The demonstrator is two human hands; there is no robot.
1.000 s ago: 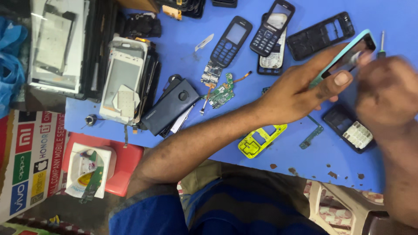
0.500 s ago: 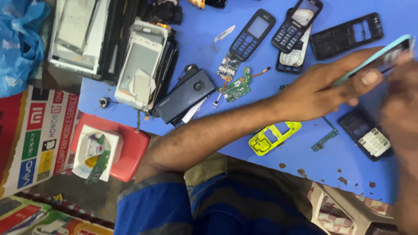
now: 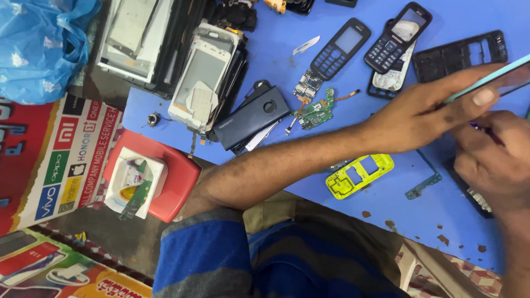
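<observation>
- The left hand [image 3: 425, 113] pinches a thin teal-edged phone frame [image 3: 488, 80] between thumb and forefinger, its grip clamped on the frame's edge, and holds it tilted above the blue counter [image 3: 458, 221] at the right of the view.
- The right hand [image 3: 494, 157] sits just below the frame, fingers curled together around a slim tool with a purple tip [image 3: 476, 126]; most of the tool is hidden, so what kind it is cannot be told.
- The step in hand looks like working at the frame's lower edge with that tool; the next move would call for a steady pinch and a fine, light touch of the tip.
- Under the left forearm lies a glossy yellow plastic keypad housing [image 3: 359, 176], cut with rectangular openings.
- Farther off lie a green circuit board [image 3: 317, 107] with an orange flex cable, two dark button phones [image 3: 339, 47], a matte navy back cover [image 3: 251, 118] and a stack of flat grey screens [image 3: 201, 77].
</observation>
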